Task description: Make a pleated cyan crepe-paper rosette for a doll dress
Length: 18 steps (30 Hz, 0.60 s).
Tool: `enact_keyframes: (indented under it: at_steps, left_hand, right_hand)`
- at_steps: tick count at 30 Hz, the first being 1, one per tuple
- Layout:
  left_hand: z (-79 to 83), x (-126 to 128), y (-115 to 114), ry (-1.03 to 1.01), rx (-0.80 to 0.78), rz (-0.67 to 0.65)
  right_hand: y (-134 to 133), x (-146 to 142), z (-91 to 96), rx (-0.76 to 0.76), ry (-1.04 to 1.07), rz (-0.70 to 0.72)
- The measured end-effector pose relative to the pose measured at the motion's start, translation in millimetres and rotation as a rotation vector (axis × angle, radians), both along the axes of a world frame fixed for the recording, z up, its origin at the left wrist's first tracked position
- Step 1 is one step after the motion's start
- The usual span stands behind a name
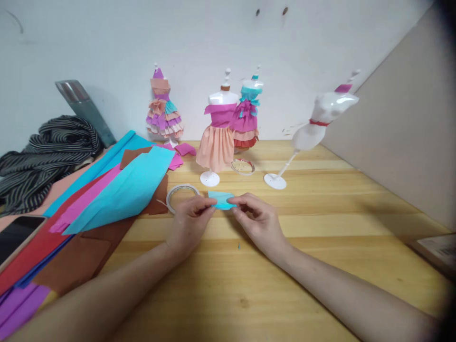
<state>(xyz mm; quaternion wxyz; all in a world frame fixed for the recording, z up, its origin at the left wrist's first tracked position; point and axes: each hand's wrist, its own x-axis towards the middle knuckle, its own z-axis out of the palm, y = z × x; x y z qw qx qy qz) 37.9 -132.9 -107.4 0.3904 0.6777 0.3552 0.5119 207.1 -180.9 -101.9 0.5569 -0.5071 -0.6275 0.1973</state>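
A small piece of turquoise crepe paper [221,200] is stretched between my two hands, just above the wooden table. My left hand [190,221] pinches its left end between thumb and fingers. At the right end, my right hand [258,221] grips it the same way. Right behind my left hand lies a roll of white tape [172,195], its loose end sticking out to the left. A mini dress form in a magenta top and peach skirt [217,142] stands just beyond the paper. A tiny turquoise scrap [239,246] lies on the table nearer to me.
Coloured crepe paper sheets [121,190] pile up on the left beside a phone [21,237] and a striped cloth [53,147]. Two more dressed forms [164,109] [247,114] stand at the back. A bare white form [308,133] leans on the right. A bracelet-like ring [243,167] lies among them.
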Motion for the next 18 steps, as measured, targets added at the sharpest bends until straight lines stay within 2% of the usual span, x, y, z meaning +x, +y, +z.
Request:
enact_keyframes:
  at_steps: [6,14,18]
  left_hand:
    - [-1.5,-1.0,0.4,0.025,-0.009,0.018]
    - [6.8,-3.6,-2.4,0.162,0.119,0.052]
    - [3.6,-4.5,-3.5,0.220,0.120,0.067]
  right_hand:
    - [1.4,0.1,-2.4,-0.016,0.011,0.001]
    - [0.1,-0.1,-0.8,-0.036,-0.089,-0.034]
    - [-0.5,0.5,-1.0,-0.046,-0.118,-0.046]
